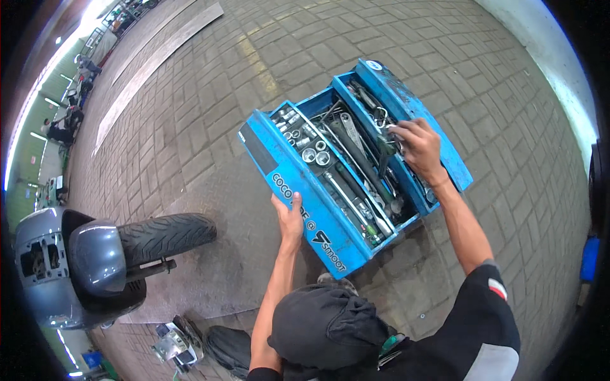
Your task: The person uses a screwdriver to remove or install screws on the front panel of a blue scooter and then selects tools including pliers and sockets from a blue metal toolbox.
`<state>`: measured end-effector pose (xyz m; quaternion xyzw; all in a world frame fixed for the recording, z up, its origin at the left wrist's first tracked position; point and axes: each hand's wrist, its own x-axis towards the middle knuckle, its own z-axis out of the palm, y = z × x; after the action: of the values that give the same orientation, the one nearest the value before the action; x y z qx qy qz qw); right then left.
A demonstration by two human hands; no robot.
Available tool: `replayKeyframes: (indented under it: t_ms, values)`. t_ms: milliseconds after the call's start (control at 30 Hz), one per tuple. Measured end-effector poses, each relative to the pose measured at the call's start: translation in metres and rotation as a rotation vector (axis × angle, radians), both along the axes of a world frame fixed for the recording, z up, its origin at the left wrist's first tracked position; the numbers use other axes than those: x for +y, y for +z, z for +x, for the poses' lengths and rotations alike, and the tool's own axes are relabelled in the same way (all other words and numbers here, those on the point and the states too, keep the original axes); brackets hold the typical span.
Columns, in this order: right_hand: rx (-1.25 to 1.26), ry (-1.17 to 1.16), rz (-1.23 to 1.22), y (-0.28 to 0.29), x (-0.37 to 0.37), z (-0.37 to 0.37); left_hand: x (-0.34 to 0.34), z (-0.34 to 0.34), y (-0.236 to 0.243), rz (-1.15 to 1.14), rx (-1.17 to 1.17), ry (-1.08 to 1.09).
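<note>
A blue metal toolbox (308, 190) lies spread wide, its two lid halves folded out to the sides. My left hand (289, 219) holds the outer edge of the left lid half, thumb on top and the other fingers partly hidden. Over the right-hand tray (410, 171), my right hand (419, 147) has its fingers bent and pressed together at a small metallic piece, too covered to name. Sockets (309, 155) fill the upper part of the left tray. Long-handled tools and a wrench (349, 129) lie in the deep middle compartment.
A scooter's grey bodywork (95, 257) and black tyre (168, 238) stand at left on a metal plate (222, 267). Brick paving (508, 159) surrounds the box. A metallic part (168, 346) lies at lower left. A dark cap (330, 324) blocks the lower middle.
</note>
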<state>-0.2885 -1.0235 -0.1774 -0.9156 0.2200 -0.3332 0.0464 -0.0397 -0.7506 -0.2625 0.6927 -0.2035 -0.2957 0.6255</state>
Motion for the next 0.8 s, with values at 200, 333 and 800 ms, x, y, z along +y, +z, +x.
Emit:
replayKeyframes:
  t_ms: [200,333,800]
  values:
    - [-0.72,-0.339,0.405,0.011,0.034,-0.046,-0.009,-0.003,0.013,0.032,-0.027,-0.045]
    - [-1.162,-0.221,0.698,0.005,0.044,-0.068,-0.035,-0.014,0.017,-0.052,-0.018,-0.102]
    - [-1.148,-0.234,0.776,0.086,0.104,-0.027,-0.087,-0.054,0.037,0.138,-0.558,-0.469]
